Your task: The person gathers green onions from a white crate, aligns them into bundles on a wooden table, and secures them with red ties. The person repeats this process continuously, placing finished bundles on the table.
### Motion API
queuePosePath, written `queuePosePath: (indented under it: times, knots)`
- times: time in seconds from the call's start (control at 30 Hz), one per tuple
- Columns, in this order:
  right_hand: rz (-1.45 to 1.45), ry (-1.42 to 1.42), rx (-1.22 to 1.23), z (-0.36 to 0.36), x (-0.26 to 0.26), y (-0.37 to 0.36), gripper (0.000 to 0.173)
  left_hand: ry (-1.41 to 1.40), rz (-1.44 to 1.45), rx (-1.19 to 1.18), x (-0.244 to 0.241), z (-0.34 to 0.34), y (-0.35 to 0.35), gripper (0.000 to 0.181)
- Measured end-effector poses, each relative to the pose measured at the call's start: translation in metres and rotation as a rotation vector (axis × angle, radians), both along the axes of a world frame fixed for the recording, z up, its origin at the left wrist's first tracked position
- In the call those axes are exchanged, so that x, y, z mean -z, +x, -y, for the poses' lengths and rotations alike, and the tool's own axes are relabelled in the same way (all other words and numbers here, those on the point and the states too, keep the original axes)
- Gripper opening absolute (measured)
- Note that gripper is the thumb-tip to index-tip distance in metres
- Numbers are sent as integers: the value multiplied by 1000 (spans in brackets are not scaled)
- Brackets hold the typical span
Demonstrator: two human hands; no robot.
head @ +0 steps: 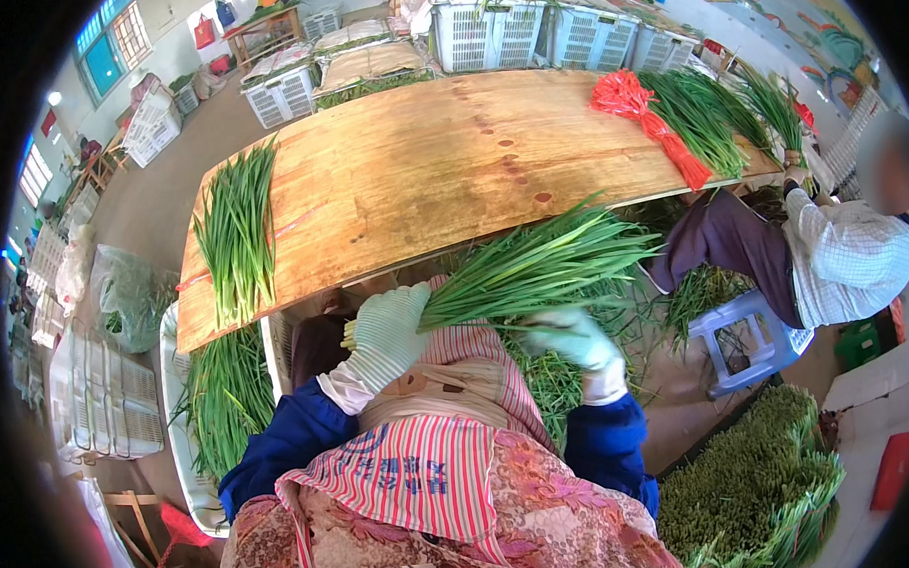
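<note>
My left hand (389,333), in a pale striped glove, grips a bunch of long green leafy stalks (544,266), perhaps garlic chives, near its pale cut ends. The leaves fan out to the right over my lap. My right hand (573,340), gloved and blurred, is just below the leaf tips; whether it holds any leaves is unclear. A smaller pile of stalks (239,231) lies at the left end of the wooden table (420,165), across a thin red strip. On the table's right part are a bundle of red plastic ties (648,123) and more green stalks (693,122).
A white tub (176,444) of stalks stands at my left. Loose leaves (548,386) lie below my hands. At right, a co-worker (844,248) holds a bunch beside a blue plastic stool (749,341). Upright stalks (754,476) are massed at lower right. White crates (491,35) stand beyond the table.
</note>
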State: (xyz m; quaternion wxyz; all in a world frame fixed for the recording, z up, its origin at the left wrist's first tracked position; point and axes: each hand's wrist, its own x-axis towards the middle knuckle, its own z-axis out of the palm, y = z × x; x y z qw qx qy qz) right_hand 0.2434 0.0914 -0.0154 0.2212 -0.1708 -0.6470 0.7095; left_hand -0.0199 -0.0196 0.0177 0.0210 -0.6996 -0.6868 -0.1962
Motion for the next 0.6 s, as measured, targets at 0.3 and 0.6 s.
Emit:
queuePosePath:
  times: [0.3, 0.6]
  knots:
    - [-104, 950, 895, -20, -105, 51, 25, 46, -278, 59, 3, -4, -4, 35]
    - [127, 1407, 537, -37, -106, 35, 19, 89, -345, 87, -9, -4, 4, 38]
